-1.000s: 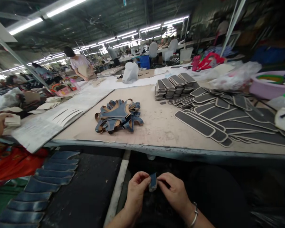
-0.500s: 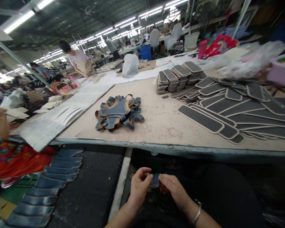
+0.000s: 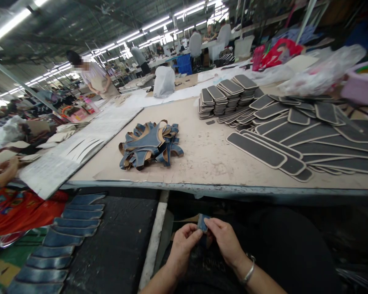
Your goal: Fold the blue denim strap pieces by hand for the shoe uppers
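Observation:
Below the table's front edge, my left hand (image 3: 184, 247) pinches a small blue leather piece (image 3: 203, 223) between thumb and fingers. On the piece's right side, my right hand (image 3: 225, 241) also grips it, fingers closed. A tan strip shows just behind my left hand. Blue leather cut pieces with tan undersides (image 3: 150, 143) lie heaped on the table. Several blue pieces (image 3: 59, 243) overlap in a row on the black surface at the lower left.
The table (image 3: 199, 163) bears stacked dark panels with pale edges (image 3: 263, 151) on the right. A white bag (image 3: 164, 81) stands farther back. At the left edge is another person's hand (image 3: 4, 173); another person (image 3: 98, 79) stands behind.
The small blue piece has tilted and risen slightly between my hands, showing more tan behind. The other person's hand at the left has lowered. The whole view has shifted slightly.

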Demonstrator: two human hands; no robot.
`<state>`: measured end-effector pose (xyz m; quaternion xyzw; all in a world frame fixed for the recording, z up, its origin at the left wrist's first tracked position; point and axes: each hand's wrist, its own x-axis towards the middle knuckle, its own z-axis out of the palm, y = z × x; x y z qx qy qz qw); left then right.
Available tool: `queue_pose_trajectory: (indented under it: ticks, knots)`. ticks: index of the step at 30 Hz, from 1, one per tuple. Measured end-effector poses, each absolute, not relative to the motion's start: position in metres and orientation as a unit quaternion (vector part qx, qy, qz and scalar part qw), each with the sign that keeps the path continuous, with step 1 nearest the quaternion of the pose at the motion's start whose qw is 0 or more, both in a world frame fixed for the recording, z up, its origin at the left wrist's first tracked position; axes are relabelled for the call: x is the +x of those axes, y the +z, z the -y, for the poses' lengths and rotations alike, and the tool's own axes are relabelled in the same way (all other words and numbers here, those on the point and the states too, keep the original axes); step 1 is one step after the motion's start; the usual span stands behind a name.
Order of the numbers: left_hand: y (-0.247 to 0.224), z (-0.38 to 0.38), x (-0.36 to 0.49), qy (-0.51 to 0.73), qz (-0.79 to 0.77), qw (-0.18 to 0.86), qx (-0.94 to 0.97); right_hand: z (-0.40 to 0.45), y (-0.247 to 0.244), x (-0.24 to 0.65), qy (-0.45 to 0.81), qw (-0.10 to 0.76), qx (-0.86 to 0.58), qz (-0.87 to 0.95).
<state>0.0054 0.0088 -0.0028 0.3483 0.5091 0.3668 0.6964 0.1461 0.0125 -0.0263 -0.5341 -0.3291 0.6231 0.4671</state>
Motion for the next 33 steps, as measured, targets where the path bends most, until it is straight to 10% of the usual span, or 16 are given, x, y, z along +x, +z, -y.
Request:
queue_pose_trajectory:
  ticks: [33]
  knots:
    - [-0.002,-0.009,0.009,0.416,-0.528,0.663,0.328,-0.01,-0.018,0.15,0.608,0.449,-0.458,0.467]
